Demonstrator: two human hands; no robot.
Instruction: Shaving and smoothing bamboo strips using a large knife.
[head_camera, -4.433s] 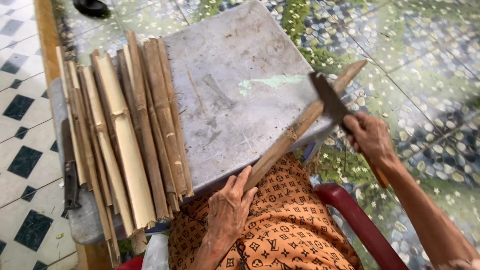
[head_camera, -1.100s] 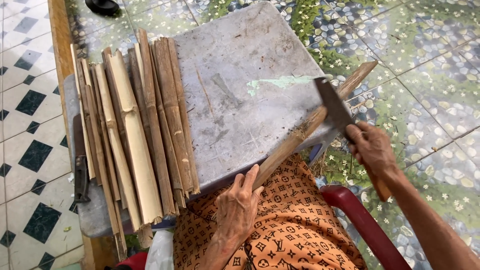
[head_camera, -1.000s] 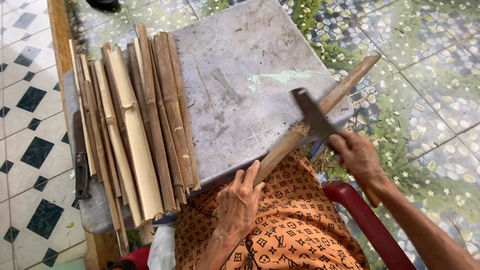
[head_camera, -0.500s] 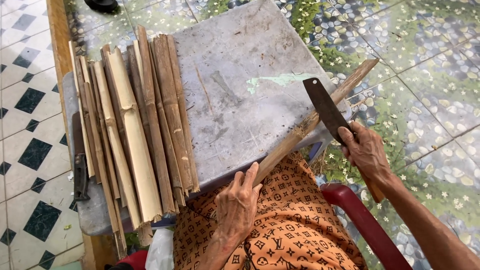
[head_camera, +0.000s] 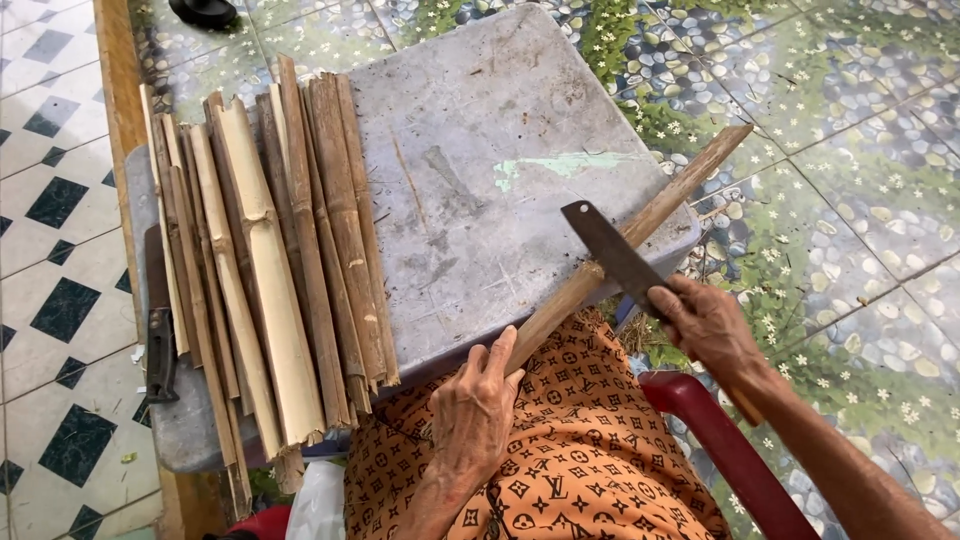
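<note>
The left hand (head_camera: 475, 410) is closed around the near end of a long bamboo strip (head_camera: 625, 240), thumb and fingers wrapped over it, just above the lap covered in orange patterned cloth (head_camera: 560, 470). From that hand the strip slants up and away to the right, resting across the near right corner of a grey, scratched work board (head_camera: 480, 170) and reaching out past its edge over the pebble-patterned floor tiles (head_camera: 850, 130). The right hand (head_camera: 705, 320), further right and slightly higher than the left, is clenched on the handle of a dark cleaver (head_camera: 610, 250), whose blade lies against the strip about midway along it. To the left of the left hand, a bundle of split bamboo slats (head_camera: 280, 260) lies lengthwise on the board, taking up its left part. Beyond the bundle, at the board's far left edge, a second dark knife (head_camera: 158, 320) rests. Just under the right wrist runs a red chair arm (head_camera: 720, 440).
</note>
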